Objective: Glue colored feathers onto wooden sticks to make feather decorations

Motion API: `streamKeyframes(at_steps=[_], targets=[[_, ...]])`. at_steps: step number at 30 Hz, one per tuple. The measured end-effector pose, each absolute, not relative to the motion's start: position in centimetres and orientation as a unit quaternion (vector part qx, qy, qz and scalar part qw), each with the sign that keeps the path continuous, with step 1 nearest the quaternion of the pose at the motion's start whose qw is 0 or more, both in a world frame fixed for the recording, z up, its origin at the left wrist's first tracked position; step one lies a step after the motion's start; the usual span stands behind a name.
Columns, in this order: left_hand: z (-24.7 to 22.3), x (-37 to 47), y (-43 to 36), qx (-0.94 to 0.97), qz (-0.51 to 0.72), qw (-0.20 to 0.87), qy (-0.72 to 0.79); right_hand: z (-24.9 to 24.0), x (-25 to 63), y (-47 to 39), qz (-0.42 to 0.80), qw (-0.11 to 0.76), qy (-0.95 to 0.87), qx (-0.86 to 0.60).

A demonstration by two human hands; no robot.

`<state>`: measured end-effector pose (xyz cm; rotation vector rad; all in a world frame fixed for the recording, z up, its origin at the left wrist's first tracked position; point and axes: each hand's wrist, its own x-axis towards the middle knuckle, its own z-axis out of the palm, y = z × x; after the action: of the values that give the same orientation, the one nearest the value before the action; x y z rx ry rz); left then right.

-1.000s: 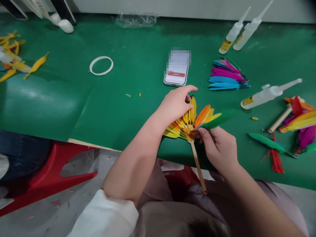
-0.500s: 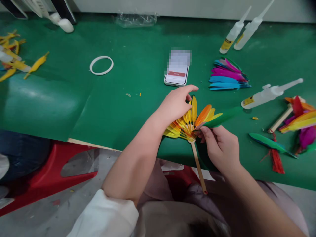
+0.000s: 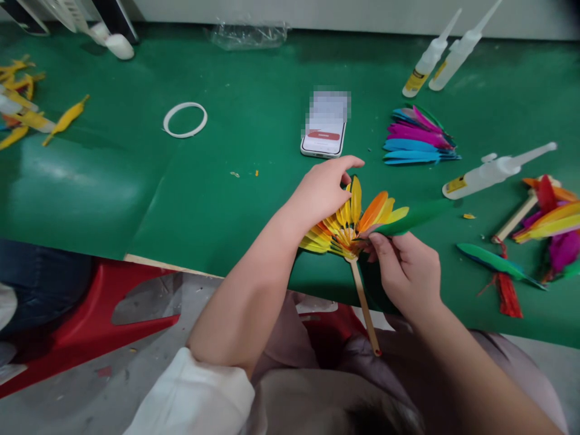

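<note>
While the green surface (image 3: pixel 113 199) fills most of the frame, a red stool (image 3: pixel 90 314) stands in the lower left, beyond the surface's near edge. Next in size comes the feather fan (image 3: pixel 348 240), a little right of centre, its yellow and orange feathers spread wide and its wooden handle (image 3: pixel 362 302) running down past the edge.

The left grip (image 3: pixel 319 190) lies over the fan's upper left side, forefinger stretched out; the other fingers are mostly hidden, so I cannot tell whether it is closed on anything. Right of centre, the right grip (image 3: pixel 410 269) pinches a green feather (image 3: pixel 403 220) near its base, beside the middle of the fan, with the blurred tip pointing right. A phone (image 3: pixel 325 142) lies at upper centre, and a squeeze bottle (image 3: pixel 480 176) is at the right.

As I judge it, handling the feather well calls for a light pinch low on the shaft, so the soft part does not crease and the angle can be steered. The left fingers would best steady the fan without flattening its feathers. A small yellow scrap (image 3: pixel 469 216) sits below the bottle, easily kept clear of the work.
</note>
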<state>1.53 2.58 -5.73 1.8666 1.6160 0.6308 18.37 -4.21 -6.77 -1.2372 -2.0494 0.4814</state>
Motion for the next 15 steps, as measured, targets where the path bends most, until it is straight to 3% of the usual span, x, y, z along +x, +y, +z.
streamKeyframes(at_steps=[15], targets=[[-5.72,1.50,2.59,0.707,0.235,0.294,0.599,-6.84,18.39,-4.18,0.194,0.329,-0.793,-0.475]])
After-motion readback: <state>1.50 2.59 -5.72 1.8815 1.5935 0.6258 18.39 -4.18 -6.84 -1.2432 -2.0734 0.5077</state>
